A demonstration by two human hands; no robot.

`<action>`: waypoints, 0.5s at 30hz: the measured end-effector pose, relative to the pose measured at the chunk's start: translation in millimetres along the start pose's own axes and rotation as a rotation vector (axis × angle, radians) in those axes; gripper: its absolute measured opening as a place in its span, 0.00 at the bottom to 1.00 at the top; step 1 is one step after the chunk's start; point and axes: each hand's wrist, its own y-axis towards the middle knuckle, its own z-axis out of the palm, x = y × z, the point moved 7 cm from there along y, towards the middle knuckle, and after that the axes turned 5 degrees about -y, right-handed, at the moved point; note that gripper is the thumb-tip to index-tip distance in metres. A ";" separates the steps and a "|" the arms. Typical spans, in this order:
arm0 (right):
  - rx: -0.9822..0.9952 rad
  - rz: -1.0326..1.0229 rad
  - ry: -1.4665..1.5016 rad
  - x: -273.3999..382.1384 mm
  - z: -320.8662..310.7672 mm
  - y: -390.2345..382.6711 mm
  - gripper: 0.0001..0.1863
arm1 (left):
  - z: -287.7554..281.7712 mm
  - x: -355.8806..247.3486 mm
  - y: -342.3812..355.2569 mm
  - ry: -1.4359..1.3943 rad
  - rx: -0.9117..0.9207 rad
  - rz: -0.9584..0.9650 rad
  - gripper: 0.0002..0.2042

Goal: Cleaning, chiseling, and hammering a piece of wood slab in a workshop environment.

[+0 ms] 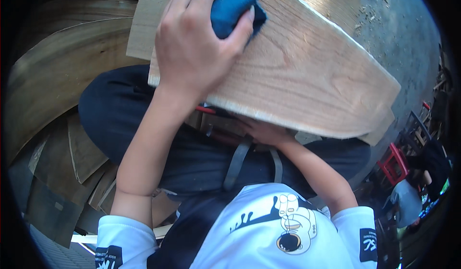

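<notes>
A bunched blue cloth [232, 15] is gripped in my left hand [192, 48], whose fingers and thumb wrap round it. Cloth and hand rest on the upper face of a wide, curved wooden board [312, 67] with visible grain and pale, rough edges. The board lies across above my lap. Below its near edge is my right hand [266, 132], in shadow; its fingers are partly hidden, so I cannot tell what they hold or touch. A thin red object [205, 109] shows just under the board, left of that hand.
Large curved wooden sheets [72, 72] and thinner offcuts [57, 168] lie stacked to my left. Wood shavings [372, 14] are scattered on the grey floor [408, 43] at the far right. A red stool-like frame [394, 163] and another person [408, 197] are at the right rim.
</notes>
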 end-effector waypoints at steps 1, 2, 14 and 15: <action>-0.018 -0.008 -0.008 4.1 -12.6 2.1 0.42 | -3.5 4.0 -6.7 0.032 -0.012 -0.008 0.17; -0.097 0.013 -0.019 2.8 -9.8 -0.7 0.39 | -0.7 8.2 -8.0 0.056 -0.048 -0.003 0.17; -0.433 0.341 0.104 22.2 -28.2 3.9 0.25 | 2.2 -31.5 -45.4 0.017 0.189 -0.067 0.22; -0.444 0.353 0.086 27.4 -32.8 7.9 0.25 | 7.0 -41.0 -55.1 0.018 0.233 -0.018 0.22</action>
